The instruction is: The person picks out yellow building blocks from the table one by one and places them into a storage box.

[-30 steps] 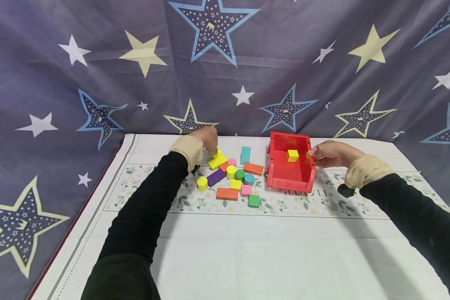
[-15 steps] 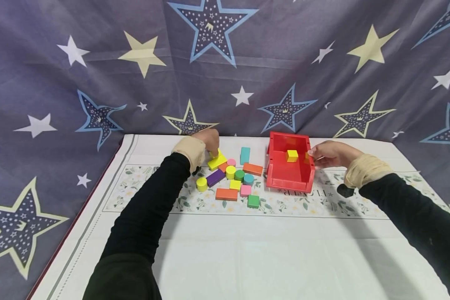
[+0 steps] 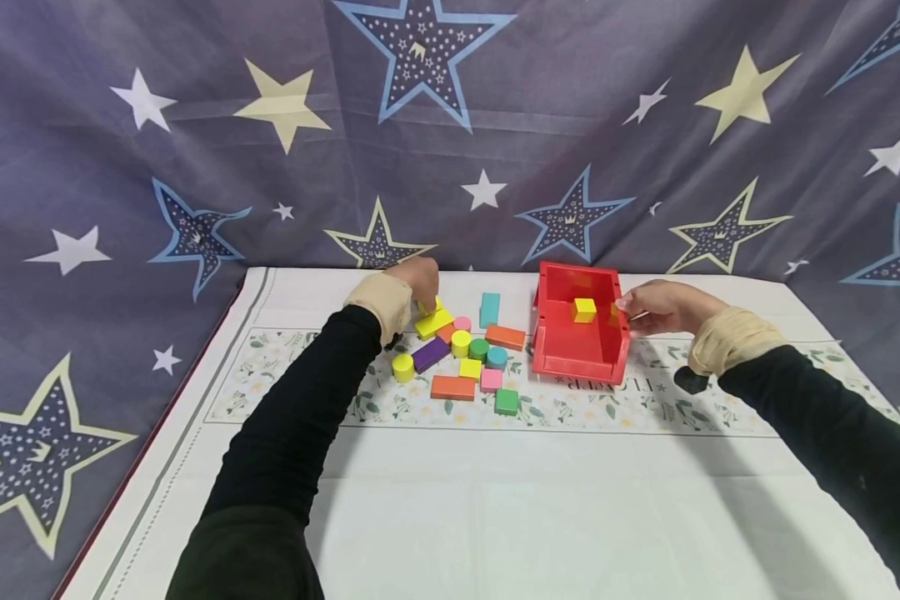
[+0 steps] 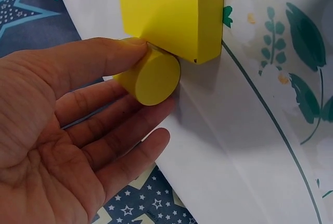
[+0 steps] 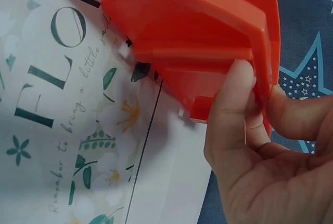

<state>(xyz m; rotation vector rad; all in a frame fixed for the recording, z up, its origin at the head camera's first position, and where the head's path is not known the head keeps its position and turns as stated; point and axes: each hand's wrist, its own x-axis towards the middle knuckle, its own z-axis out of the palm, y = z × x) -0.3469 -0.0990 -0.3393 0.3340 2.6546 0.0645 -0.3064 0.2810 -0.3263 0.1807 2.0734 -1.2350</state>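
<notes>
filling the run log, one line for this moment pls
left hand: pinches yellow cylinder | right hand: grips red box wall

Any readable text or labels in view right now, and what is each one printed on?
"FLO": large dark letters on the white cloth, cut off by the red box.
"Remember to bring a little smil...": cursive line on the same cloth, its end hidden under the box.
Head view: dark print on the cloth in front of the box, upside down and too small to read.
Blocks, box and star backdrop: no text seen.
</notes>
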